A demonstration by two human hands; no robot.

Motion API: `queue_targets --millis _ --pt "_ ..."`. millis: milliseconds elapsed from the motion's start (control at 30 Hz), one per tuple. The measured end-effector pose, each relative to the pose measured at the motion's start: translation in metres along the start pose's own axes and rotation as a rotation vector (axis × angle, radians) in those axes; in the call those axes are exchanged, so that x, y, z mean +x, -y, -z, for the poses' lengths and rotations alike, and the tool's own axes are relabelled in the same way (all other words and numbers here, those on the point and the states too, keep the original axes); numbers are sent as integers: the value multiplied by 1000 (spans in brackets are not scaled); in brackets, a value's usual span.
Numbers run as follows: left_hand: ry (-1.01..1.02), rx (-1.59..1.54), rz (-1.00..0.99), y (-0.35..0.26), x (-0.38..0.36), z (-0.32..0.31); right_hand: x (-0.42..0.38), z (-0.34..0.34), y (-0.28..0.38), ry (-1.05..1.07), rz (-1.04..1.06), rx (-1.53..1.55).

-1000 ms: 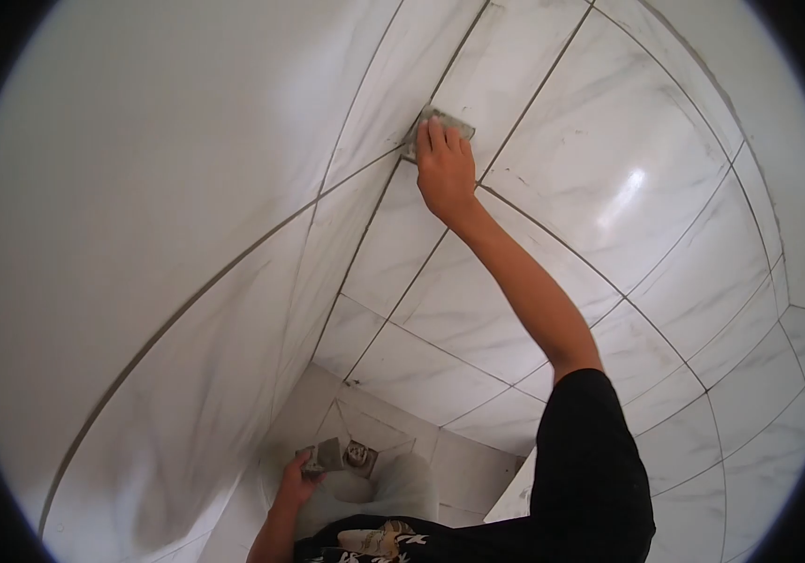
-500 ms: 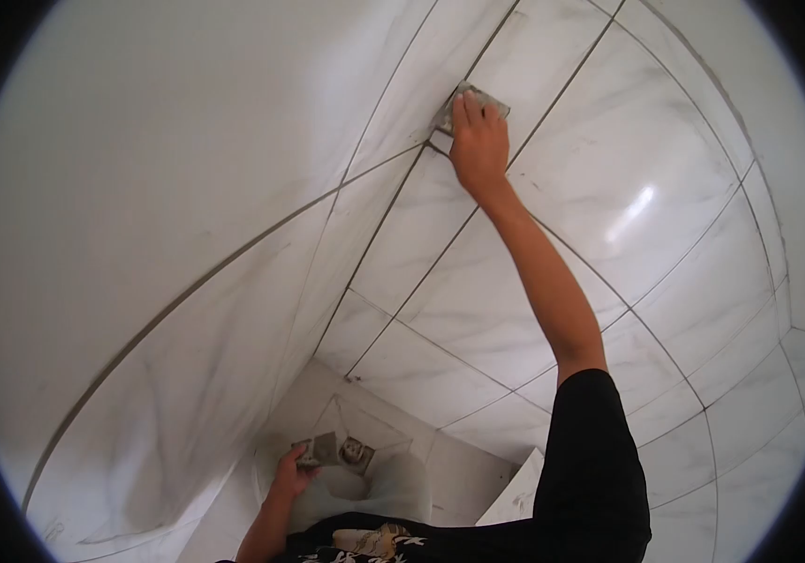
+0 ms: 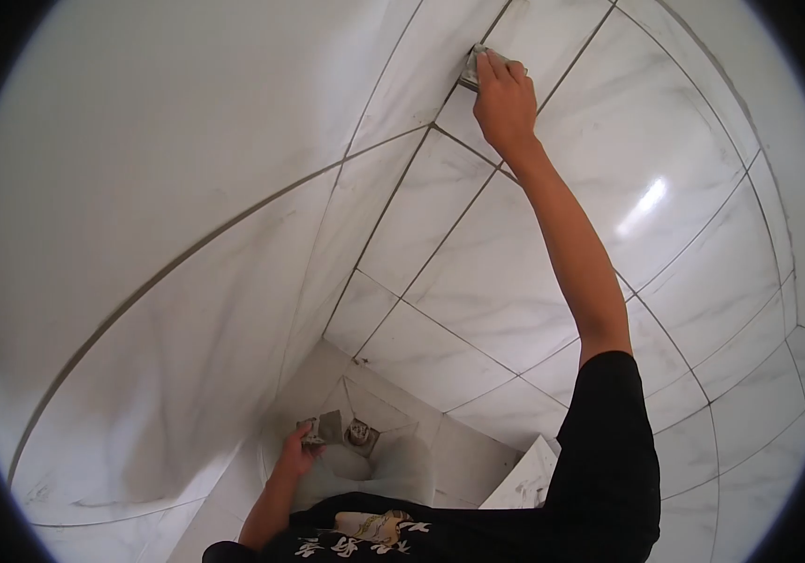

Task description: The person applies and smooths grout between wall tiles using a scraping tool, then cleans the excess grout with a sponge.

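At the bottom of the frame, near the black shirt (image 3: 599, 450), the left hand (image 3: 302, 452) grips a grey, dirty flat piece (image 3: 330, 427); I can't tell just what it is. Just beside it is a floor drain (image 3: 359, 433). Farther off, at the top middle, the right hand (image 3: 506, 98) holds a flat grey pad (image 3: 471, 69) at the corner of the tiled wall (image 3: 459, 253). The two hands are well apart. The step looks like working the dark seam (image 3: 395, 197). The next move calls for a flat pad and a steady push.
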State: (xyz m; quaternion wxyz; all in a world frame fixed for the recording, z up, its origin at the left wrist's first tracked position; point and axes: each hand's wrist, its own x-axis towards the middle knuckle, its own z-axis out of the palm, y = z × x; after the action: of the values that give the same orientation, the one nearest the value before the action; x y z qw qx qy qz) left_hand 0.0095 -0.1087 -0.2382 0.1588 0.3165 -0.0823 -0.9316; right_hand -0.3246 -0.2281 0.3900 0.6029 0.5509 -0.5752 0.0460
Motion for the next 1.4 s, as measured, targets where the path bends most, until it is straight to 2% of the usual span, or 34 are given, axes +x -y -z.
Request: queue_targets --millis 33,167,267,467,533,600,667,733,767,833,900,933,967,1033,1067,1133,1200,1267,1333,1367,1400 --pt "30 8 -1 -2 2 -1 1 -8 -3 -68 49 -52" --pt "9 -27 19 -5 2 -12 -45 -42 33 -87 91 -101" --pt "-22 -28 29 -6 -6 -9 -80 -50 61 -47 47 -117" --pt "6 -10 8 1 1 3 -128 -46 85 95 143 -56" --pt "29 25 -26 -4 -8 -5 -123 -28 78 140 133 53" --pt "51 10 -35 -5 -6 -3 -94 -4 60 188 7 149" --pt "57 -1 -22 -2 -4 -1 -48 17 33 58 -37 71" --pt "8 -39 -32 -1 -1 2 -19 14 8 -94 13 11" --pt "8 -34 -29 0 0 2 -21 11 7 -92 9 8" --pt "14 -2 -13 -4 5 1 -26 -9 13 64 57 -1" --pt "28 -10 -23 -6 7 1 -74 -38 45 50 93 -97" --pt "38 -25 -26 -2 8 1 -98 -44 61 14 149 -52" --pt "36 -27 -24 2 9 7 -115 -35 76 65 192 40" --pt "39 -23 -16 0 19 14 -131 -16 88 407 152 246" --pt "51 -13 -29 -2 19 17 -127 -6 83 389 148 236" --pt "-14 -18 -46 -1 8 7 -88 33 53 400 -81 375" --pt "46 1131 -690 2 -19 7 -42 61 10 80 -200 345" --pt "112 261 -167 2 33 27 36 77 -78 -226 -214 186" --pt "188 606 -454 3 10 14 101 83 -137 -273 -168 66" --pt "197 611 -463 -6 -20 -9 132 85 -159 -261 -167 7" --pt "116 844 -474 -23 -53 -43 159 88 -175 -247 -164 -50"
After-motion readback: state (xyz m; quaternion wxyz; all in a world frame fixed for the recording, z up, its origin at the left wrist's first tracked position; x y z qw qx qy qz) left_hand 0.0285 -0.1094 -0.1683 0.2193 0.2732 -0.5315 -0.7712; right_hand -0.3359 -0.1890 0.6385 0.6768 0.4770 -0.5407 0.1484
